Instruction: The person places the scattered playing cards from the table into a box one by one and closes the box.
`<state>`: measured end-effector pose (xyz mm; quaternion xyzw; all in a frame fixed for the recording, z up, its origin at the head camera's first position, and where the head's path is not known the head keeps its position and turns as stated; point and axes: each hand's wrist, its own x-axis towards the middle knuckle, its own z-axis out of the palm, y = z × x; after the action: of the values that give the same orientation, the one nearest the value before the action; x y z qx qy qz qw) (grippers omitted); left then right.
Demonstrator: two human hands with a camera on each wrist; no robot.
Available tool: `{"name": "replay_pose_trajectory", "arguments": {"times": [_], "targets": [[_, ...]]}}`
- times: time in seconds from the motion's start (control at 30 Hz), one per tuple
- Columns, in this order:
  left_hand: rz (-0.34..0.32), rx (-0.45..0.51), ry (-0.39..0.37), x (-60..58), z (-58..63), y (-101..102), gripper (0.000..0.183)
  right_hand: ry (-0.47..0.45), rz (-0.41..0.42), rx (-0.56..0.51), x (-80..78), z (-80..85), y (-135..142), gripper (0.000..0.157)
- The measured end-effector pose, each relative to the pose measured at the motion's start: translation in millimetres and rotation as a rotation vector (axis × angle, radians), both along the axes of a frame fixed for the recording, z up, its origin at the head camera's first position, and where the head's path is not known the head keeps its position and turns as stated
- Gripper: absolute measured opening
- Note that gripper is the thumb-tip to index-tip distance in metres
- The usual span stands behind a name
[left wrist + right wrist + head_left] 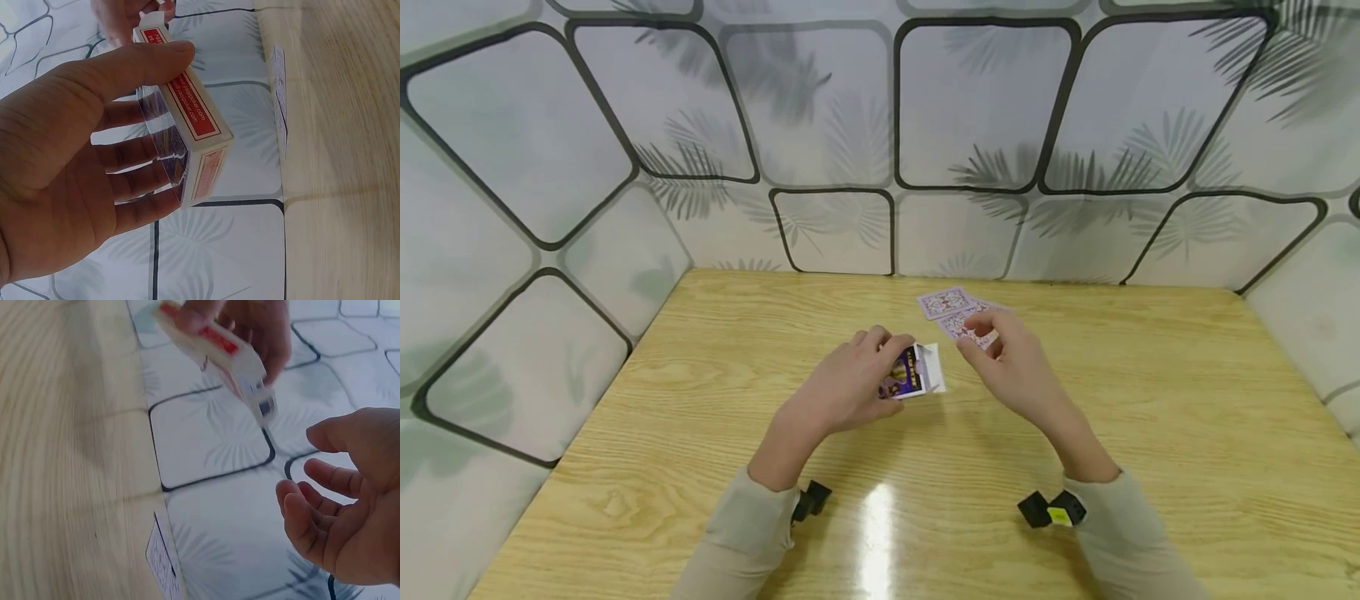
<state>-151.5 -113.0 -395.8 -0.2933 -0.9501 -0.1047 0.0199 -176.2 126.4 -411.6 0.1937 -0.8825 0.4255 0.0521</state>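
A playing-card box (pixel 912 373) is in my left hand (pixel 842 385), raised off the table. In the left wrist view the thumb presses one narrow red-and-white side of the box (pixel 199 115), and the fingers curl round the opposite side. Its end flap stands open, facing my right hand (pixel 1021 371). That hand hovers to the right of the box, apart from it, with loosely curled fingers and nothing between them, as the right wrist view shows (pixel 356 506). Beyond it lie patterned playing cards (pixel 944 302), backs up, partly hidden by the right hand.
The wooden table (pixel 700 433) reaches back to a leaf-patterned cloth wall (pixel 842 108), which also encloses both sides. Small black devices (pixel 1052 509) are strapped at both wrists over the sleeves.
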Motion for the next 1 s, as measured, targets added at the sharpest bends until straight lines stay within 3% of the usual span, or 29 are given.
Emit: {"name": "replay_pose_trajectory", "arguments": {"times": [0.07, 0.2, 0.3, 0.37, 0.67, 0.83, 1.0], "targets": [[0.004, 0.0, -0.006, -0.4, 0.2, -1.8, 0.076, -0.027, -0.014, 0.036, -5.4, -1.6, 7.7, 0.028], [0.012, -0.007, -0.016, -1.0, 0.6, -4.9, 0.075, -0.087, -0.023, 0.239, -14.9, -7.6, 22.6, 0.036], [0.02, -0.014, -0.027, -1.3, 1.1, -6.5, 0.075, -0.126, 0.012, 0.41, -20.5, -13.9, 29.8, 0.045], [0.021, -0.014, -0.034, -1.2, 1.2, -7.3, 0.074, -0.163, 0.052, 0.461, -23.7, -18.6, 32.2, 0.049], [0.022, -0.01, -0.053, 0.5, 1.0, -9.1, 0.074, -0.204, 0.227, 0.504, -33.3, -43.4, 33.6, 0.058], [0.01, 0.002, -0.076, 2.0, 2.5, -9.8, 0.073, -0.22, 0.231, 0.547, -33.8, -49.4, 33.9, 0.058], [0.017, -0.003, -0.078, 1.6, 4.0, -10.5, 0.073, -0.161, 0.199, 0.569, -34.2, -48.3, 32.7, 0.049]]}}
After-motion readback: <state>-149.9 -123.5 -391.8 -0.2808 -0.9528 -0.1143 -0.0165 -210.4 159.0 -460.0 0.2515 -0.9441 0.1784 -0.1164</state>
